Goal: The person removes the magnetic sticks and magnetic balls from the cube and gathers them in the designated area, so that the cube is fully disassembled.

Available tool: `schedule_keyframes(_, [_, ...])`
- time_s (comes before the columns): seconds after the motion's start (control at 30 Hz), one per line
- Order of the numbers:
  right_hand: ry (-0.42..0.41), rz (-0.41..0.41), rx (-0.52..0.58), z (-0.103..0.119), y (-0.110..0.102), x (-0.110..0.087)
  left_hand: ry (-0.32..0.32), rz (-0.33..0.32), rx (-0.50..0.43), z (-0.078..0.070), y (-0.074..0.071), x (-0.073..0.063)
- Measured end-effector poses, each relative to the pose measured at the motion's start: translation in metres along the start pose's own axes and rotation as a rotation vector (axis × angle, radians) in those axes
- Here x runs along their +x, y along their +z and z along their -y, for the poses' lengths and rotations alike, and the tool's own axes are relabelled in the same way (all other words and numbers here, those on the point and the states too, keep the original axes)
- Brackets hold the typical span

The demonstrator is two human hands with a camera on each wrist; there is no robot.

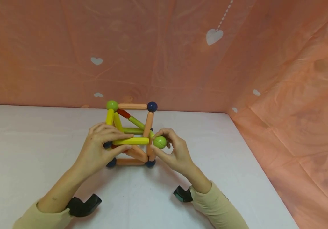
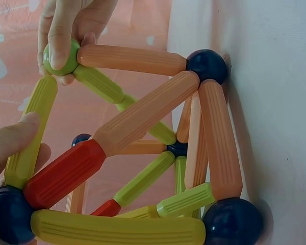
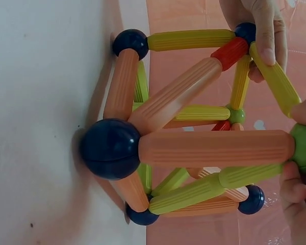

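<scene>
My left hand pinches a yellow rod between thumb and fingers. The rod's left end meets a dark blue ball; its other end points at a green ball, with a narrow gap in the head view. My right hand grips that ball by thumb and fingers. An orange rod and a light green rod join it. Both hands are at the front of a box-like frame of rods and balls, with diagonal rods such as the red-ended one.
The frame stands on a white-covered table; its back top edge has another green ball and a dark blue ball. A pinkish-orange cloth with white hearts hangs behind and at the right. Black wrist mounts sit on both forearms.
</scene>
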State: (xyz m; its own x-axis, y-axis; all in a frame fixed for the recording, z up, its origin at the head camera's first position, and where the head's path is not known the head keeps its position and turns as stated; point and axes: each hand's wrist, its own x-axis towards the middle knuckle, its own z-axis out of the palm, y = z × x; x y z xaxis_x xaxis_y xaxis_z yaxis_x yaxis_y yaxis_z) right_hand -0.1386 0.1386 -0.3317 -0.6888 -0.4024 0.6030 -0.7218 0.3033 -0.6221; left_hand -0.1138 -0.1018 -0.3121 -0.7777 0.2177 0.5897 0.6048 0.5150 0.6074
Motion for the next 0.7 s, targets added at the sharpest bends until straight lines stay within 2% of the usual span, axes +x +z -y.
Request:
schedule_keyframes(0.33, [-0.007, 0.003, -0.036, 0.0011, -0.0007, 0.001, 0.0, 0.001, 0.002, -0.0016, -0.0006, 0.0007])
schedule_keyframes(0.7, [-0.076, -0.022, -0.08, 0.0013, -0.0009, 0.0026, 0.007, -0.003, -0.003, -0.0023, -0.0002, 0.0012])
